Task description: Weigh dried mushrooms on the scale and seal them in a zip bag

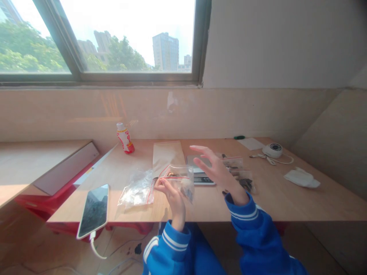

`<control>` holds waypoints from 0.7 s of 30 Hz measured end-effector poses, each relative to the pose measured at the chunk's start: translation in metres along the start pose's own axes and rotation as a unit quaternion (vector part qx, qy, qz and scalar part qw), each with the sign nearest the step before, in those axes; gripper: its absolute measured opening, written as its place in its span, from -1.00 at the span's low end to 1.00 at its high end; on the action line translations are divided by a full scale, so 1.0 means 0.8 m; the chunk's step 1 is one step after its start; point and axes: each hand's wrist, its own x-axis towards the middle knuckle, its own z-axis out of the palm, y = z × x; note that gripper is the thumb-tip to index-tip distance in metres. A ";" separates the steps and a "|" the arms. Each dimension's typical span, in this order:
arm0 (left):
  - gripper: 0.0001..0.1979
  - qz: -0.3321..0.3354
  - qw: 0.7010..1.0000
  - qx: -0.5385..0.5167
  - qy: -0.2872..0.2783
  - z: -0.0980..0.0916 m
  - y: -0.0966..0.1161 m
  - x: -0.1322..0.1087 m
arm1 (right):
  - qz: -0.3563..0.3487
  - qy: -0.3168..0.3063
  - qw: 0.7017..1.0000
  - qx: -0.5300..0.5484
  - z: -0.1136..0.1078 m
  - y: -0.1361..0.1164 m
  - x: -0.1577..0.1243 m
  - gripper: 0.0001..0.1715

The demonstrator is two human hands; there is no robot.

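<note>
Between the pinched fingers of my left hand [170,196] is the edge of a clear zip bag [186,187] with a red seal line. Small dark pieces show in its lower right part. My right hand [216,170] hovers over a digital scale [204,179], fingers stretched and apart, holding nothing. Part of the scale lies hidden behind that hand and the bag. Several zip bags with dark pieces [246,184] lie to the right of my right hand. Left of my left hand rests a pile of clear plastic bags [138,191]. A brown paper sheet or envelope [168,154] lies behind the held bag.
A phone [94,210] with a white cable overhangs the front left edge. A red-and-white bottle [125,139] stands at the back left. To the right are a white dome camera [272,150], a crumpled white tissue [302,178], white paper [251,143] and a green-handled tool [239,137].
</note>
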 end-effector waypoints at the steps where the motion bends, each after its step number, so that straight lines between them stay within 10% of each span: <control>1: -0.48 0.019 1.000 -0.001 -0.001 -0.002 -0.005 0.002 | 0.031 0.014 0.999 0.010 0.000 0.002 -0.007 -0.53; 10: -0.43 -0.006 0.998 -0.058 0.009 0.011 0.018 -0.024 | 0.223 0.053 0.960 0.160 0.074 0.016 -0.067 -0.16; 16: -0.57 0.056 0.988 -0.140 -0.024 -0.008 0.047 -0.018 | 0.209 0.129 0.907 0.341 0.069 0.009 -0.068 -0.53; 21: -0.54 0.022 0.976 -0.190 -0.107 -0.024 0.060 -0.005 | 0.181 0.143 0.920 0.318 0.049 0.008 -0.072 -0.64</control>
